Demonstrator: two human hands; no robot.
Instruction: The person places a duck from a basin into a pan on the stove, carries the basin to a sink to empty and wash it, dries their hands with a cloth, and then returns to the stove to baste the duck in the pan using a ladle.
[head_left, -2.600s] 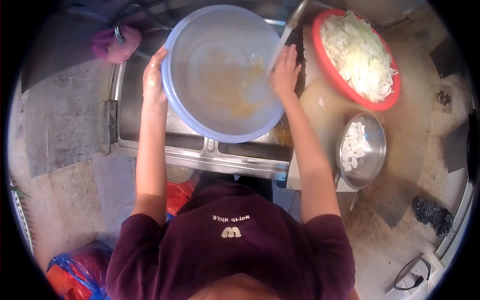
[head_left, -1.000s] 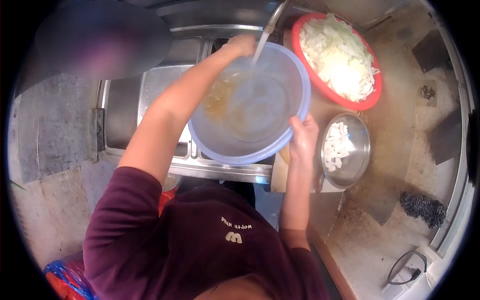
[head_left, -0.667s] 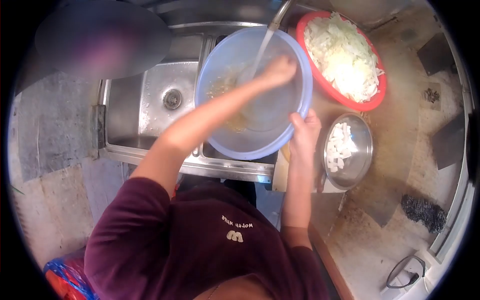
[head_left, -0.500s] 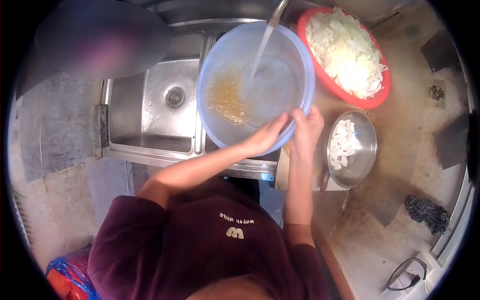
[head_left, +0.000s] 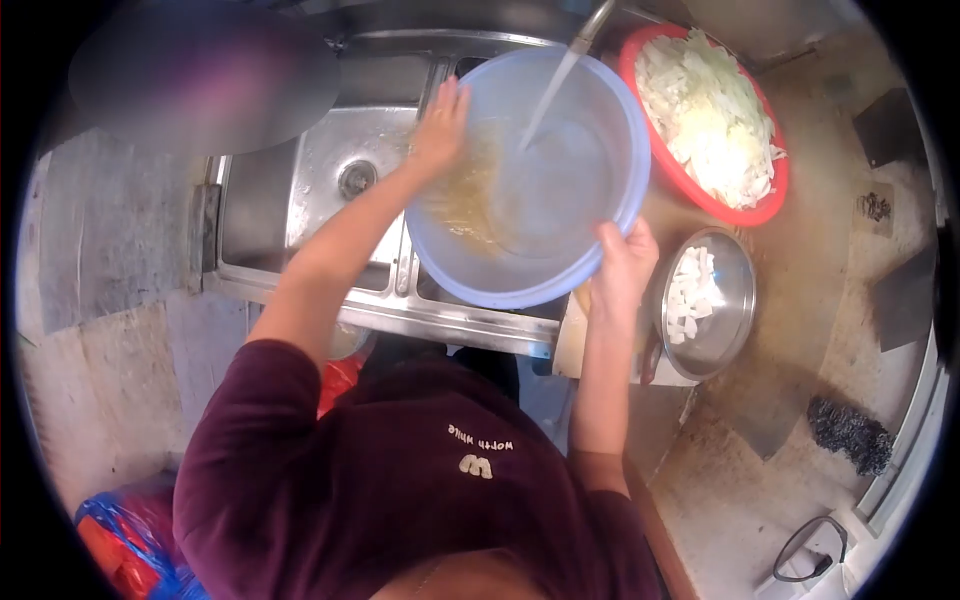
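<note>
A large blue translucent plastic basin [head_left: 520, 297] rests over the right part of the sink, with yellowish-brown liquid [head_left: 462, 205] pooled on its left side. Water runs into it from a faucet [head_left: 597, 20]. My left hand [head_left: 438, 132] lies against the basin's left rim, its fingers stretched out. At the lower right rim, my right hand [head_left: 625, 258] is closed on the edge, thumb on top and the other fingers partly hidden.
Left of the basin is a steel sink bowl [head_left: 250, 210] with a drain. A red basin [head_left: 690, 190] of chopped cabbage [head_left: 710, 120] stands at upper right. Below it, a steel bowl [head_left: 735, 330] holds white cubes [head_left: 690, 295]. A blue-and-red plastic bag [head_left: 130, 540] lies lower left.
My left hand has moved from the near rim up to the basin's left rim, fingers now extended. My right hand keeps its hold. The basin appears slightly further right in view.
</note>
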